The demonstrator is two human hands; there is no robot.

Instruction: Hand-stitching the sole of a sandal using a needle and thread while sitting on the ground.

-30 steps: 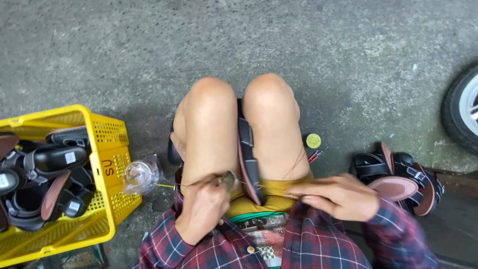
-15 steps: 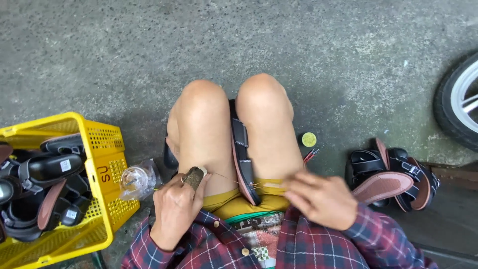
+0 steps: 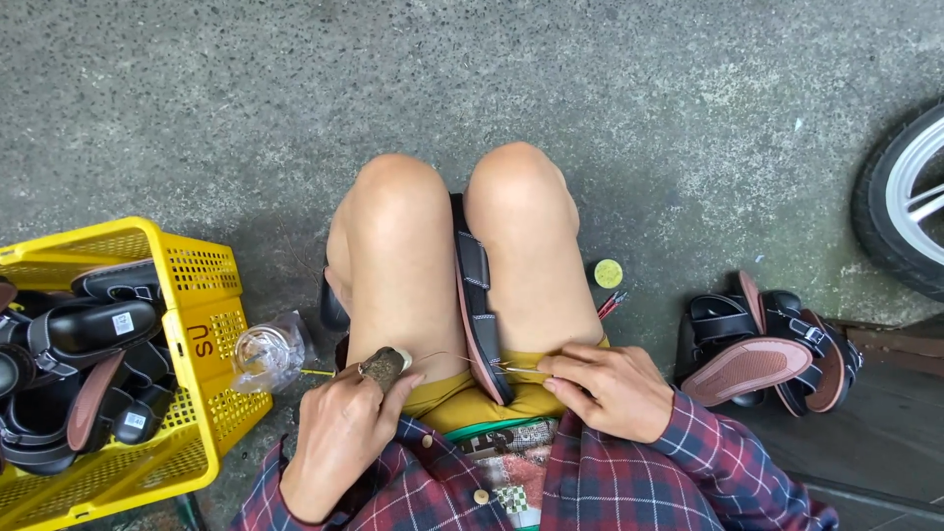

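A black sandal with a brown sole edge (image 3: 479, 295) stands on its side, clamped between my bare knees. My left hand (image 3: 339, 433) grips a short tool with a brown wooden handle (image 3: 383, 366) beside my left thigh. A thin thread or needle runs from that tool across to my right hand (image 3: 610, 388), whose fingertips pinch it at the sandal's near end, over my yellow shorts.
A yellow plastic crate (image 3: 202, 324) full of black sandals stands at the left, with a clear plastic bag (image 3: 267, 352) against it. Several finished sandals (image 3: 762, 349) lie piled at the right. A small yellow-green disc (image 3: 608, 273) and red pens lie on the concrete. A wheel (image 3: 905, 211) stands far right.
My left hand has drawn away to the left with the wooden-handled tool, pulling the thread taut. My right hand has moved in to the sandal's near end.
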